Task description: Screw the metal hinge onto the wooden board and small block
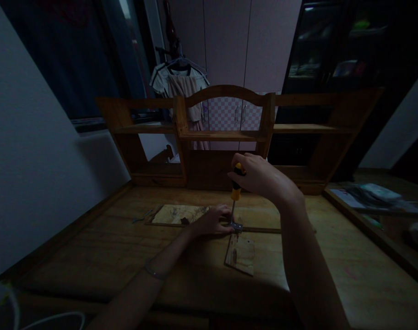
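Observation:
My right hand [252,174] is wrapped round the yellow and black handle of a screwdriver [235,192], held upright. Its shaft points down at a small metal piece [236,226], where the tip meets it. From the left, my left hand [217,220] pinches that metal piece between thumb and fingers. The piece lies at the front edge of a long, pale, worn board [260,217], which lies crosswise on the wooden desk [126,266]. Just below is a short board piece [242,253] with a small hole and dark marks.
A wooden shelf unit [225,136] stands along the desk's back edge. Small metal items [142,217] lie left of the long board. Papers and plastic packets [377,195] are on a surface at the right. Clothes [181,82] hang behind the shelf.

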